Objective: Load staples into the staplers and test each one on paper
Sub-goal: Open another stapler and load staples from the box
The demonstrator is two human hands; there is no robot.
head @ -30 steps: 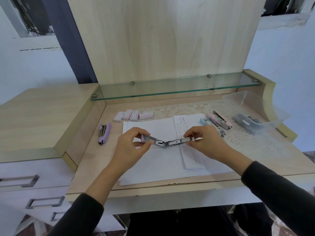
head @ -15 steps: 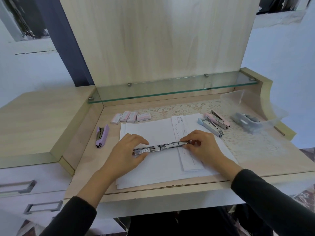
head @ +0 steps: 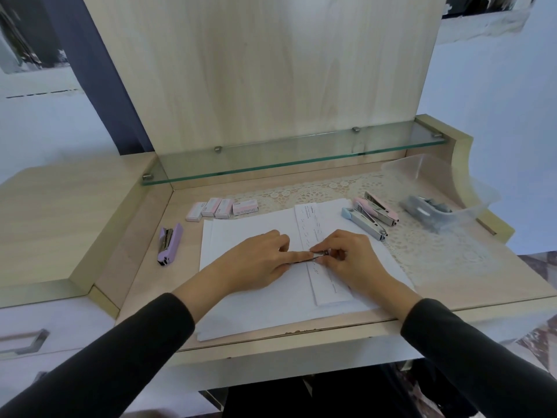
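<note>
**Stapler held down on the paper**

The metal stapler (head: pixel 316 255) lay across a narrow paper strip (head: pixel 313 224) on the white sheets (head: pixel 241 297). The left hand (head: pixel 259 260) clasped its body and the right hand (head: pixel 352 260) pinched its end. A purple stapler (head: pixel 169 247) lay well to the left.

We record both arms, in dark sleeves (head: pixel 120 357), entering from the near left and near right and converging at centre. The left hand (head: pixel 259 262) lies palm down, index finger and thumb closed along the metal stapler (head: pixel 318 254). The right hand (head: pixel 354 260), knuckles up, pinches the stapler's right end with curled fingertips.
</note>
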